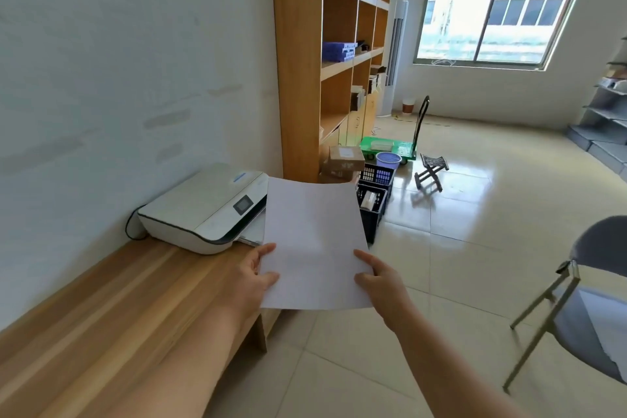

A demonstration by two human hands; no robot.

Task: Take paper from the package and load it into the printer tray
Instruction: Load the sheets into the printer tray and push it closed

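Observation:
A sheaf of white paper [314, 241] hangs in the air just right of the printer, held by both hands at its near edges. My left hand [252, 276] pinches its left side and my right hand [381, 280] pinches its right side. The white printer [203, 207] sits on the wooden desk [118, 309] against the wall, its small screen facing me. A pale tray [254, 231] sticks out of the printer's front, partly hidden behind the paper. The paper package is not in view.
A tall wooden shelf unit [298, 78] stands just beyond the printer. Cardboard boxes [341, 163] and black crates [373, 200] sit on the floor behind the paper. A grey folding chair [583, 309] is at the right. A green trolley [390, 146] and a small stool [431, 171] stand farther off.

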